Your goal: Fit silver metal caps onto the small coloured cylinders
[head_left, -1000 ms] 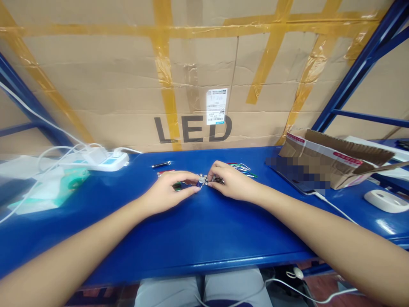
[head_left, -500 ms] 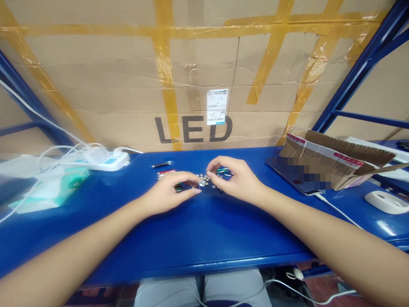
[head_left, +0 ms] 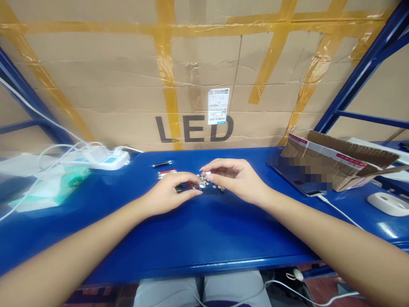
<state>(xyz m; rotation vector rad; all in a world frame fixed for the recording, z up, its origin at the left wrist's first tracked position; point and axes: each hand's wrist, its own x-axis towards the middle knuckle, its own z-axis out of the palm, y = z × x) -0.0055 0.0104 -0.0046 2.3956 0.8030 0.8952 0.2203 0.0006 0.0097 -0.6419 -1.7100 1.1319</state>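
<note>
Hands meet over a small pile of silver discs (head_left: pixel 207 183) near the back of the blue tabletop (head_left: pixel 204 230). The left hand (head_left: pixel 169 192) rests on the tabletop, fingers drawn together beside the pile; whether they grip anything cannot be told. The right hand (head_left: pixel 238 177) hovers just above the discs, fingers curled and slightly apart, holding nothing visible. A pen (head_left: pixel 161 164) lies behind, a power strip (head_left: pixel 105 160) far left.
</note>
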